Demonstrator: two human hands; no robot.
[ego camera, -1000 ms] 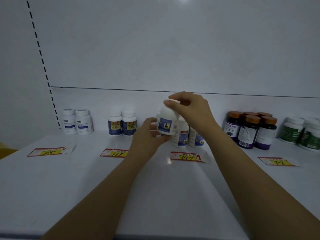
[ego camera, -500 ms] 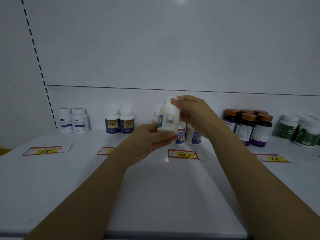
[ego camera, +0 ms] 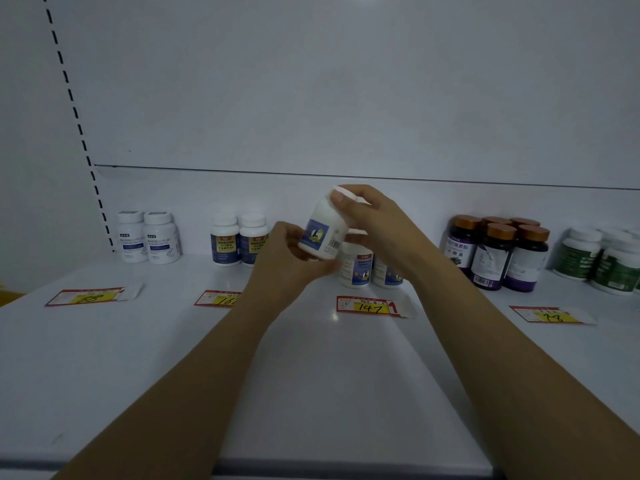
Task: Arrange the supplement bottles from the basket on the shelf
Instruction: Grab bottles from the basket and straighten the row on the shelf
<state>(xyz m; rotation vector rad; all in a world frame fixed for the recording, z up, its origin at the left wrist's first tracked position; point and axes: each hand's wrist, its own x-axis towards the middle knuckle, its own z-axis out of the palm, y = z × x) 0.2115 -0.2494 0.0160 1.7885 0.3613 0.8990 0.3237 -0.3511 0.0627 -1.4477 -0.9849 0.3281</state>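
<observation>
A white supplement bottle (ego camera: 320, 230) with a blue label hangs tilted above the white shelf (ego camera: 311, 358). My right hand (ego camera: 374, 220) grips its cap from above. My left hand (ego camera: 287, 258) holds its base from below and the left. Right behind it, two matching white bottles (ego camera: 356, 270) stand at the back of the shelf above the 147 price tag (ego camera: 369, 306). The basket is out of view.
At the back stand two white bottles (ego camera: 149, 237) on the far left, two blue-labelled ones (ego camera: 239, 242), several dark bottles with copper caps (ego camera: 498, 254) and green-labelled bottles (ego camera: 599, 259) on the right. Further price tags (ego camera: 90, 296) lie in front.
The bottle has been turned in my hands: its barcode side faced me half a second ago, and now the blue label shows again. Both hands stay on it.
</observation>
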